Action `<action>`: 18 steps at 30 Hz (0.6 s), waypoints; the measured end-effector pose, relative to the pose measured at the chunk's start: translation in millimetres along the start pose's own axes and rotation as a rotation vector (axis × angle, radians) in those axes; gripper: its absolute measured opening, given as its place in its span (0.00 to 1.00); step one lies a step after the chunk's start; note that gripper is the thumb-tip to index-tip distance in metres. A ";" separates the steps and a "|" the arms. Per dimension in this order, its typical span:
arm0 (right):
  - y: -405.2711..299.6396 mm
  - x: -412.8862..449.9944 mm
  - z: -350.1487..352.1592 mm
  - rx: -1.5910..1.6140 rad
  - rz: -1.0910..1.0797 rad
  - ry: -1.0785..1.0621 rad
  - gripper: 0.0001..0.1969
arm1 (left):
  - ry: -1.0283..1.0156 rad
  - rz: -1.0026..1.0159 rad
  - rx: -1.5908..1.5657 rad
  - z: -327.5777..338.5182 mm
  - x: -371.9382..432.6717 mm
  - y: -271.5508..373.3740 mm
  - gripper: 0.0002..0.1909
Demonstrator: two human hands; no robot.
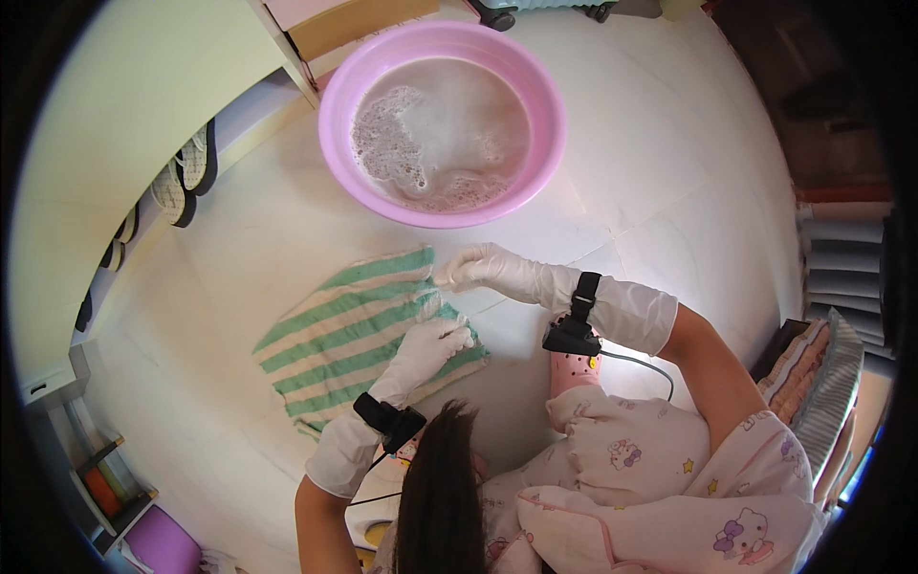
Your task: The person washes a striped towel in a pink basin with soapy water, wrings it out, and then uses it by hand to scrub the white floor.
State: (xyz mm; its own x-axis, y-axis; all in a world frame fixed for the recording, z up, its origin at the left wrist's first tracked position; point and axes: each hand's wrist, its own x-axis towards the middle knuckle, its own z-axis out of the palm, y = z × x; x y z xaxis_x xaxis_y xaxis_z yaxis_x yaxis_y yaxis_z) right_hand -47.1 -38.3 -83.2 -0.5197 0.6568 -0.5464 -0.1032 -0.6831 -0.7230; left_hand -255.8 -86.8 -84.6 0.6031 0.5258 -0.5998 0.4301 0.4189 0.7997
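Note:
A green-and-white striped cloth is spread out on the pale floor in front of me, with creases along its right side. My left hand, in a white glove, lies over the right part of the cloth, its fingers curled on the fabric. At the upper right edge of the same cloth, my gloved right hand has its fingertips pinched together on the fabric. Beyond the hands stands a pink plastic basin holding cloudy, sudsy water.
A white cabinet runs along the left, with slippers beneath it. Suitcase wheels show behind the basin. Folded textiles stand at the right. My pink clog is below my right forearm.

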 end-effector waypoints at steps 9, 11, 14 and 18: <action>2.9 -3.2 0.0 -0.024 -0.132 0.177 0.04 | 0.081 0.029 -0.140 -12.3 -7.5 -10.2 0.13; 0.8 -6.2 1.1 -0.101 -0.186 0.162 0.04 | 0.101 0.049 -0.254 -24.6 -5.8 -9.9 0.16; -6.8 -13.2 10.5 -0.208 -0.147 0.158 0.03 | 0.153 0.054 -0.453 -38.6 -6.4 -3.3 0.20; -7.5 -16.7 17.0 -0.225 -0.169 0.086 0.02 | 0.151 0.047 -0.509 -38.4 -5.4 28.7 0.25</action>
State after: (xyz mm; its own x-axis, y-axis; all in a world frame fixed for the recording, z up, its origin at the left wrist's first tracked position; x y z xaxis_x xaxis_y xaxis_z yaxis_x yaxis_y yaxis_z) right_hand -52.1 -49.5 -61.5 -0.4368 0.7864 -0.4367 0.0135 -0.4797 -0.8773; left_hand -272.5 -49.2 -59.4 0.4943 0.6379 -0.5905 0.0015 0.6787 0.7344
